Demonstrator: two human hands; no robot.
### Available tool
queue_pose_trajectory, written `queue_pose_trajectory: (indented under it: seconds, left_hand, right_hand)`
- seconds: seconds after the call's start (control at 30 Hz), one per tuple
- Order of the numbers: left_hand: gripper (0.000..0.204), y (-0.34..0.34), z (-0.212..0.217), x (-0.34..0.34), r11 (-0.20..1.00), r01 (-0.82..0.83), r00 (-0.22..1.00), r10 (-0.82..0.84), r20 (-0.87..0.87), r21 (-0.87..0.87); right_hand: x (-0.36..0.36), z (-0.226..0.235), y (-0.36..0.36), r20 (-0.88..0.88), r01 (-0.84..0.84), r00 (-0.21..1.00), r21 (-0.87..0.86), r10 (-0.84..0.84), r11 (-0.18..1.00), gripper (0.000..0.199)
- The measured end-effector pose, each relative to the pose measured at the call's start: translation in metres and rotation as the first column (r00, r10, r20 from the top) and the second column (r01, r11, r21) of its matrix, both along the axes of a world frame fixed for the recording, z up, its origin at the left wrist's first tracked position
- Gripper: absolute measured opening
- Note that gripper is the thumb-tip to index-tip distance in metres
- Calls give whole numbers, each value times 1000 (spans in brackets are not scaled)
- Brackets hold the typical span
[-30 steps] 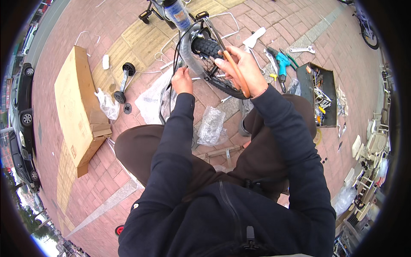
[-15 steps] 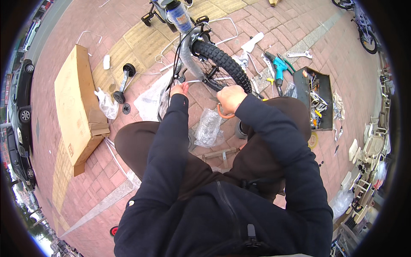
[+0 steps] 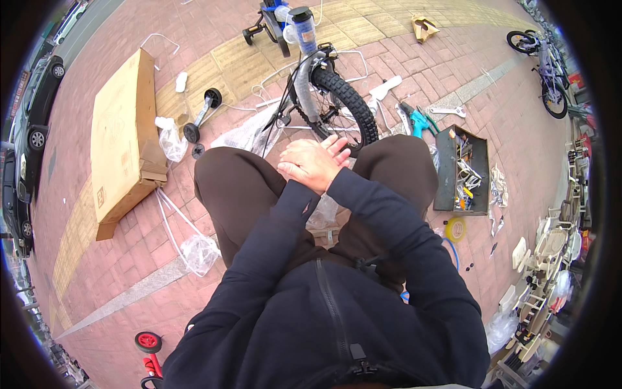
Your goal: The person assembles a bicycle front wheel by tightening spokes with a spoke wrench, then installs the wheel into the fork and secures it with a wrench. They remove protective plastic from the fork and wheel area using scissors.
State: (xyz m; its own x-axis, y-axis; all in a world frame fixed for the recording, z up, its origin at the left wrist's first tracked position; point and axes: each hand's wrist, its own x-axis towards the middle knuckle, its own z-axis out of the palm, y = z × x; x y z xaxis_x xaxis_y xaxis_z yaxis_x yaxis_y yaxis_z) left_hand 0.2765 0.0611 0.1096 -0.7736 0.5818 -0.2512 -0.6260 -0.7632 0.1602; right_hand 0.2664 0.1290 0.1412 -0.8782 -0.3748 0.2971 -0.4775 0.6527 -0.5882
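Note:
My two hands are together over my lap, between my knees. My right hand (image 3: 307, 162) lies across my left hand (image 3: 335, 146), covering most of it, and the left fingertips stick out beyond it, spread. No tool shows in either hand. Just past them stands a bicycle's knobby black tyre (image 3: 355, 107), beside a fork leg (image 3: 303, 87) wrapped in clear film. Above that is a blue cylinder (image 3: 304, 37) with a black cap. Thin black cables (image 3: 275, 123) hang to the left of the fork. Crumpled clear plastic (image 3: 323, 214) is partly hidden beneath my hands.
To the right are an open toolbox (image 3: 479, 175), a teal power drill (image 3: 418, 120), a wrench (image 3: 448, 111) and a yellow tape roll (image 3: 455, 229). A long cardboard box (image 3: 123, 129) and a pair of small wheels on a bracket (image 3: 202, 115) lie left. Parked bicycles (image 3: 551, 84) stand far right.
The orange-handled tool has left my right hand and is out of sight. My hands, apart at the bicycle before, have come together nearer my body. The view has shifted.

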Motion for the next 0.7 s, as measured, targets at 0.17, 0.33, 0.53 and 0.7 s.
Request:
queue_pose_trajectory:
  seconds: [0.17,0.33,0.53,0.7]
  left_hand:
    - [50,-20,26,35,992,97,990,-104,96,79]
    - [60,-39,20,45,975,220,975,-221,-38,-6]
    - [59,-30,3,48,985,159,983,-153,-98,63]
    - [47,-19,-26,46,974,145,988,-152,-25,-176]
  right_hand:
    - [28,-8,-8,-139,63,987,-105,-78,992,28]
    - [25,-2,8,-146,376,907,-143,-395,916,26]
    - [44,39,24,247,596,800,-438,-547,673,17]
    - [77,196,74,-194,174,865,-748,-462,640,31]
